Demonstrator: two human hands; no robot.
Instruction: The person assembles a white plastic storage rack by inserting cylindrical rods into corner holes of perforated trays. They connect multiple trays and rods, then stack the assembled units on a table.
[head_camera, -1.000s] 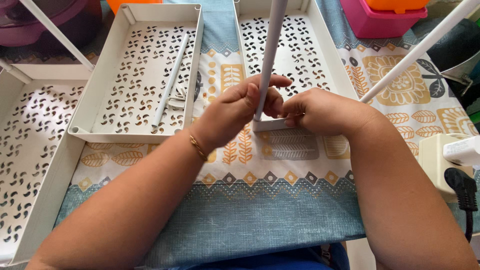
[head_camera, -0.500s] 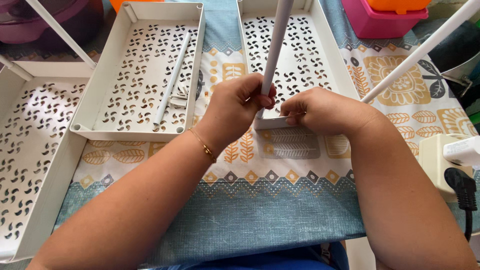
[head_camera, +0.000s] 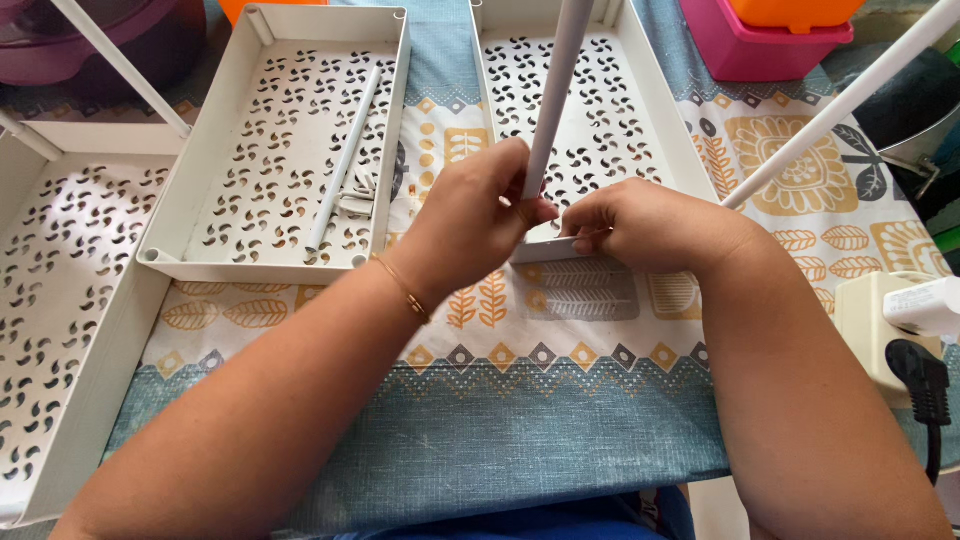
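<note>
Left hand (head_camera: 470, 215) wrapped around the lower end of a white pole (head_camera: 556, 90), fingers closed on it, thumb tip against the pole's base. Pole stands near upright, rising out of the top of the view, its foot at the near left corner of the middle tray (head_camera: 655, 130). Right hand (head_camera: 650, 225) just beside, fingers curled and pinching the near rim of that tray at the same corner; hand closed, whether it also touches the pole cannot be told. Fingertips of both hands nearly meet. Thin gold bracelet (head_camera: 405, 290) on the left wrist. Second tray (head_camera: 215, 200) to the left, white, perforated, holding a loose pole (head_camera: 345, 160) lying lengthwise and small white fittings (head_camera: 358, 195) beside it. Third tray (head_camera: 60, 330) at far left, partly out of view. Another pole (head_camera: 840, 105) slants from the right tray corner up to the top right. All on a patterned blue tablecloth (head_camera: 520, 440). Pink box (head_camera: 765, 45) at top right, white power strip (head_camera: 895, 330) with black plug (head_camera: 915, 375) at right edge.
</note>
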